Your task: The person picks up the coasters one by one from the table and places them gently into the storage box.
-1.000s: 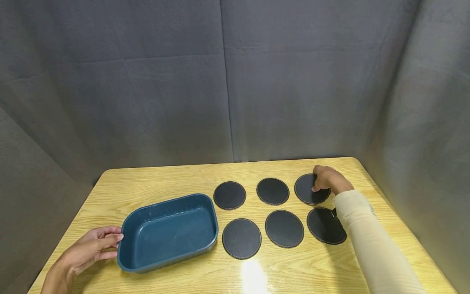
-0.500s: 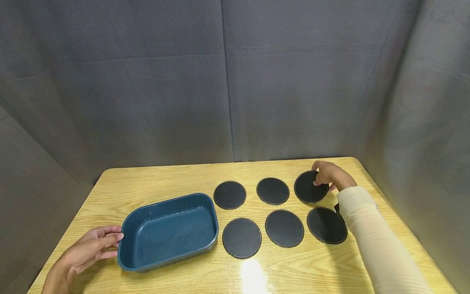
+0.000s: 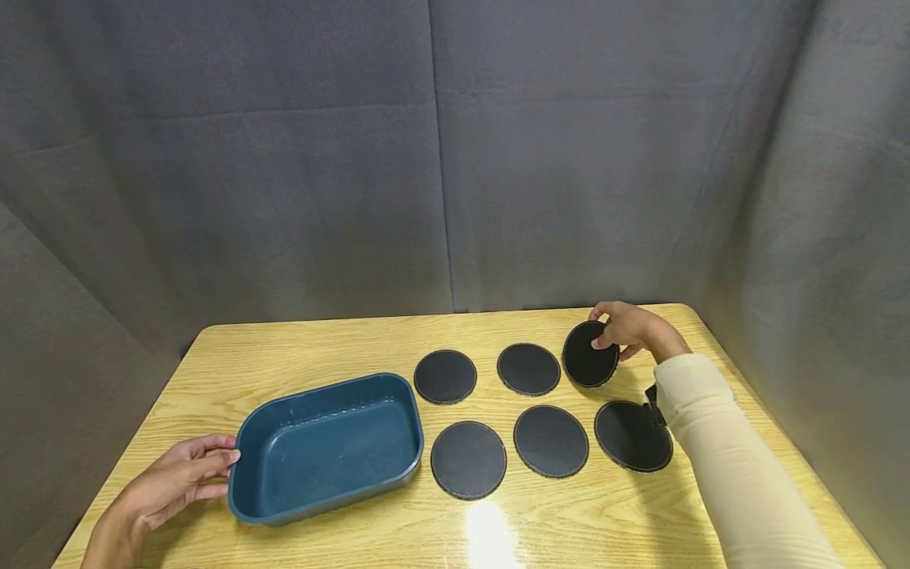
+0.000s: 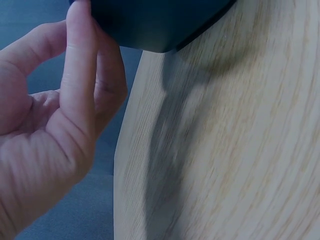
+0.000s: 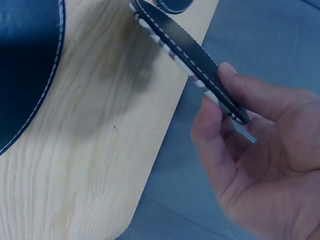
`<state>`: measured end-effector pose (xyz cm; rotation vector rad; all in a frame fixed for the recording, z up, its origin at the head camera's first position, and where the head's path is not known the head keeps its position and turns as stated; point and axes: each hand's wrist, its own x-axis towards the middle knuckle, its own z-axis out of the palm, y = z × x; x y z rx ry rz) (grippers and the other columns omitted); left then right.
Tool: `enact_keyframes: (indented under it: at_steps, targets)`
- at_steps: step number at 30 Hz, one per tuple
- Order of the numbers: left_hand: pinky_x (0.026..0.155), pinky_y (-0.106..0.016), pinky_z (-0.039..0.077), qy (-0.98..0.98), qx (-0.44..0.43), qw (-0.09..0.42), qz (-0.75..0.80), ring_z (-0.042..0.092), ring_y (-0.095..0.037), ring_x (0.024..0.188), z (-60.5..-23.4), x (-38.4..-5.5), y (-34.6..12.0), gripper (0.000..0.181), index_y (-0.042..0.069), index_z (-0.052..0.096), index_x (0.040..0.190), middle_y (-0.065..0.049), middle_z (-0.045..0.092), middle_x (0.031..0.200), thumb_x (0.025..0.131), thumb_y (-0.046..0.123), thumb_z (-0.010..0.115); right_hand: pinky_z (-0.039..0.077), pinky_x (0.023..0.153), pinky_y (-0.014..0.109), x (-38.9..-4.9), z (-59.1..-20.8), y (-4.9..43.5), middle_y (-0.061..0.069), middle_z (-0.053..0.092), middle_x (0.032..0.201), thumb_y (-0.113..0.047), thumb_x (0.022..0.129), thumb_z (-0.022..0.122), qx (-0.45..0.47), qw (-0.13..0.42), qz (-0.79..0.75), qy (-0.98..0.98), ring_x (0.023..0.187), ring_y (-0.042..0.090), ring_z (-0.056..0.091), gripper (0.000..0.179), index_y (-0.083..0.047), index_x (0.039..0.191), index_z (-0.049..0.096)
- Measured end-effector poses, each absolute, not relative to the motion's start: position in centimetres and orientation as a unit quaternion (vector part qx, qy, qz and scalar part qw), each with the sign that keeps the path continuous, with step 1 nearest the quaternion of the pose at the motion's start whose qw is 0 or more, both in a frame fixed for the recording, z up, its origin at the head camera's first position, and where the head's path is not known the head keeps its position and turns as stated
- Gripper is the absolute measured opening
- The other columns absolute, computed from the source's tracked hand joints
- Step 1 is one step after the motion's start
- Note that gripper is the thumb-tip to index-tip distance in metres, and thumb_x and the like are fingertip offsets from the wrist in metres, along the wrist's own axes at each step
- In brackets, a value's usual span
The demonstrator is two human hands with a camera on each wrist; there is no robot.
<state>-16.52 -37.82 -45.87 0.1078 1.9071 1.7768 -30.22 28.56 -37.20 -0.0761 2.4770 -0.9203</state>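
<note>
My right hand (image 3: 629,328) pinches a round black coaster (image 3: 588,359) by its edge, tilted and raised off the table. In the right wrist view this coaster (image 5: 182,55) shows white stitching round its rim, with the thumb on its dark face and fingers on the paler underside. My left hand (image 3: 178,478) holds the left end of a deep blue rectangular tub (image 3: 334,450), thumb at the rim and fingers against the outside. In the left wrist view, the thumb and fingers of that hand (image 4: 65,110) meet at the tub's dark wall (image 4: 150,25).
Several matching coasters lie flat in two rows right of the tub, among them a front right coaster (image 3: 633,436) under the right forearm and a back middle coaster (image 3: 528,369). The wooden table (image 3: 320,348) has rounded back corners. Grey curtains (image 3: 284,197) hang behind and beside it.
My right hand has lifted the back right coaster off the table, tilting it and bringing it slightly left and up. The left hand and the tub have stayed put.
</note>
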Motion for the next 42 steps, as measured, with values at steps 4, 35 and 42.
enact_keyframes:
  at_steps: [4, 35, 42]
  targets:
    - [0.080, -0.032, 0.061, 0.706, 0.035, 0.263, 0.656, 0.068, -0.014, 0.090, -45.9, -16.5, -37.7, 0.011, 0.010, 0.051, 0.114, 0.002, 0.061, 0.102, 0.103, 0.009, 0.050, 0.059, 0.071, 0.041, -30.3, -36.8, 28.2, 0.025, 0.053, 0.113, -0.004, 0.096, 0.063, -0.045, 0.235, -0.359, 0.902, 0.092, 0.026, 0.060, 0.045, 0.005, 0.132, 0.038]
    - [0.080, -0.033, 0.061, 0.661, 0.045, 0.275, 0.696, 0.068, -0.012, 0.088, -46.4, -16.5, -37.8, 0.016, 0.014, 0.055, 0.111, 0.003, 0.063, 0.099, 0.104, 0.004, 0.046, 0.061, 0.068, 0.038, -29.9, -33.9, 14.4, 0.014, 0.059, 0.105, 0.000, 0.092, 0.068, -0.159, 0.255, -0.492, 0.817, 0.084, 0.022, 0.068, 0.042, -0.005, 0.129, 0.049]
    - [0.080, -0.033, 0.061, 0.656, 0.049, 0.282, 0.699, 0.067, -0.012, 0.088, -46.3, -16.5, -38.0, 0.017, 0.015, 0.056, 0.111, 0.003, 0.063, 0.099, 0.105, 0.004, 0.046, 0.060, 0.069, 0.039, -29.3, -33.7, 11.3, 0.015, 0.059, 0.110, -0.002, 0.092, 0.070, -0.178, 0.265, -0.491, 0.810, 0.088, 0.024, 0.066, 0.043, -0.010, 0.130, 0.050]
